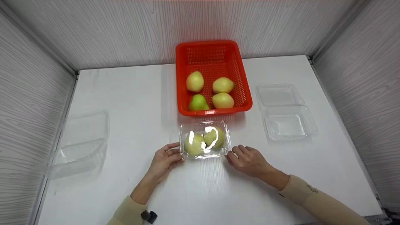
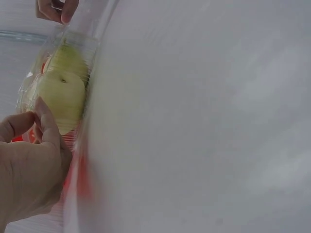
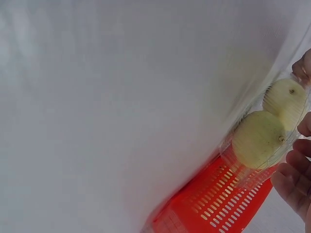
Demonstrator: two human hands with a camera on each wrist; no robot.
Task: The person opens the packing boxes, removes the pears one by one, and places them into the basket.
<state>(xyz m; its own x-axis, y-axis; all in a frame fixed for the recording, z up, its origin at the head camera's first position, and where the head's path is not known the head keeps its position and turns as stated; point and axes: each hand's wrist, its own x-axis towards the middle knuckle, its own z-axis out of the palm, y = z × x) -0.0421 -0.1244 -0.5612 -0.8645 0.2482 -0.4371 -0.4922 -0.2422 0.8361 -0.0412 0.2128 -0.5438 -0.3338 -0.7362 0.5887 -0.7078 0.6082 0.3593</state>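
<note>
A clear plastic clamshell container (image 1: pixel 204 153) with its lid down lies in front of the basket. Inside it, side by side, are two yellow-green pears (image 2: pixel 62 94), visible through the plastic in all three views. My left hand (image 1: pixel 167 159) pinches the container's left edge near the front corner, thumb and fingertips at the rim. At the front right corner, my right hand (image 1: pixel 248 161) grips the rim with curled fingers. The right wrist view shows its fingers (image 3: pixel 291 182) along the container's edge, close to the nearer pear (image 3: pixel 260 138).
Behind the container stands a red plastic basket (image 1: pixel 245 89) holding several pears, one of them greener (image 1: pixel 198 102). An opened clear clamshell (image 1: pixel 286 123) lies on the right of the white table (image 1: pixel 131 93). Another opened clamshell (image 1: pixel 81 153) lies at the left edge. Grained panels (image 1: pixel 125 34) enclose the table.
</note>
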